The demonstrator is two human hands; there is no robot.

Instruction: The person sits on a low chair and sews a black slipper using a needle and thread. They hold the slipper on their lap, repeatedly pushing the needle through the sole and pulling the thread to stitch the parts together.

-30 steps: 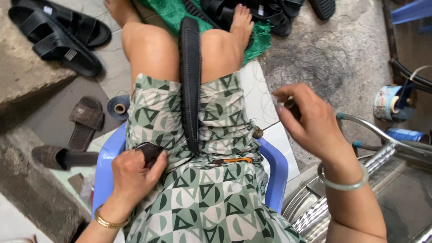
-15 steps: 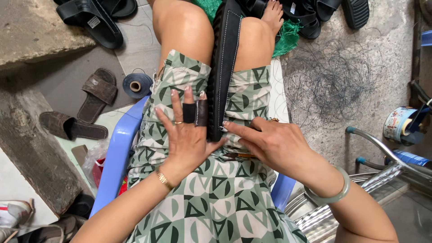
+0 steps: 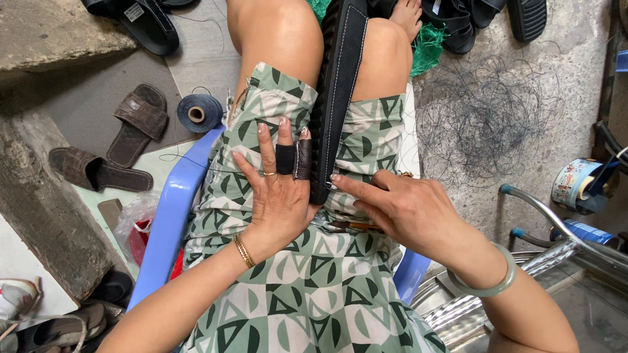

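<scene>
A long black sandal sole (image 3: 337, 85) with white stitching along its edge stands clamped between my bare knees. My left hand (image 3: 278, 202) lies flat on my green patterned skirt, fingers apart, touching the sole's left side. It wears a black finger guard (image 3: 285, 159) and a brown finger guard (image 3: 303, 159). My right hand (image 3: 412, 209) reaches in from the right and its index fingertip touches the sole's near end. Its other fingers are curled, and I cannot see whether they pinch anything. A brown-handled tool (image 3: 356, 226) lies on my lap, partly under that hand.
I sit on a blue plastic chair (image 3: 171, 209). A blue-grey thread spool (image 3: 198, 113), brown slippers (image 3: 137, 124) and black sandals (image 3: 140, 23) lie on the floor to the left. On the right are a tangle of dark thread (image 3: 490, 117), a tin can (image 3: 575, 186) and metal tubing (image 3: 543, 216).
The right hand came down from the right onto the sole's near end. The left hand moved up from the chair edge and now lies flat beside the sole.
</scene>
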